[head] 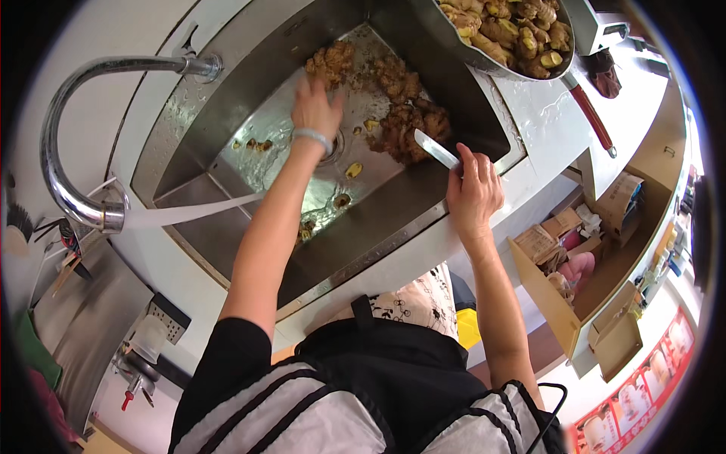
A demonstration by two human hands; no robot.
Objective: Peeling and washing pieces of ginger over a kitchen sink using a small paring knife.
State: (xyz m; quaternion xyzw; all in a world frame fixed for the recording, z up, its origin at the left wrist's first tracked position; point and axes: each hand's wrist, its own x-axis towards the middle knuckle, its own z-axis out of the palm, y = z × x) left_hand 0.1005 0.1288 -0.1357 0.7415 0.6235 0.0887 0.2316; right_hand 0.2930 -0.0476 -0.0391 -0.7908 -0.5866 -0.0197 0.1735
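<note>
My left hand [319,110], blurred and with thumb and fingers apart, reaches over the steel sink [227,105]. Its fingertips overlap the lower edge of a knobby, dirt-covered ginger root [334,59]; whether they touch it cannot be told. My right hand [475,190] grips a knife at the sink's near right rim, its handle hidden in the fist. The bright knife blade [434,148] points up-left over a large brown ginger clump [414,127]. More unwashed ginger [397,79] lies behind that clump. A cut ginger piece [354,169] rests near the partly covered drain [334,148].
Water streams [193,213] from a curved chrome faucet [54,142] at left. A metal pan [513,71] heaped with ginger overhangs the back right corner; its red-brown handle [592,116] extends over the counter. Below right, an open drawer [629,261] holds boxes and bags.
</note>
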